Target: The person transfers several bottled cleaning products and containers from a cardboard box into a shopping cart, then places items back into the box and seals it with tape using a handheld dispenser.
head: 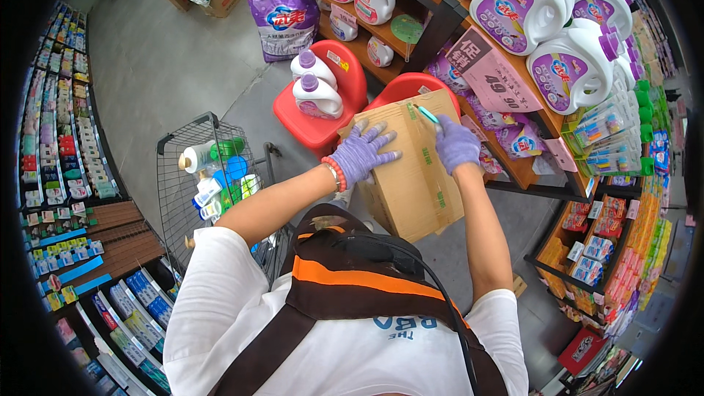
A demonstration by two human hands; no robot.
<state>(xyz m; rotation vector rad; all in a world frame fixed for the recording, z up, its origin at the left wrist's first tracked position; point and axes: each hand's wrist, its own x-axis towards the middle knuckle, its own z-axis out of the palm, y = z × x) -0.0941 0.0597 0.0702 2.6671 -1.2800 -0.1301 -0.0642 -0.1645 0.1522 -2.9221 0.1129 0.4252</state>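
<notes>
A taped cardboard box (407, 176) rests in front of me, its far end over a red plastic stool (404, 88). My left hand (363, 153), in a purple glove, lies with fingers spread on the left part of the box top. In my gloved right hand (456, 143) is a teal utility knife (427, 114), its tip near the tape at the far end of the box. Clear tape with green print runs along the top; whether it is cut I cannot tell. Two white detergent bottles (319, 96) with purple caps stand on another red stool (286, 115).
A wire shopping cart (165, 159) holding several bottles stands at left. A purple bag of washing powder (283, 16) stands on the floor beyond the stools. Wooden shelves (528, 168) with detergent jugs (566, 74) rise close on the right. Stocked shelves (55, 148) line the far left.
</notes>
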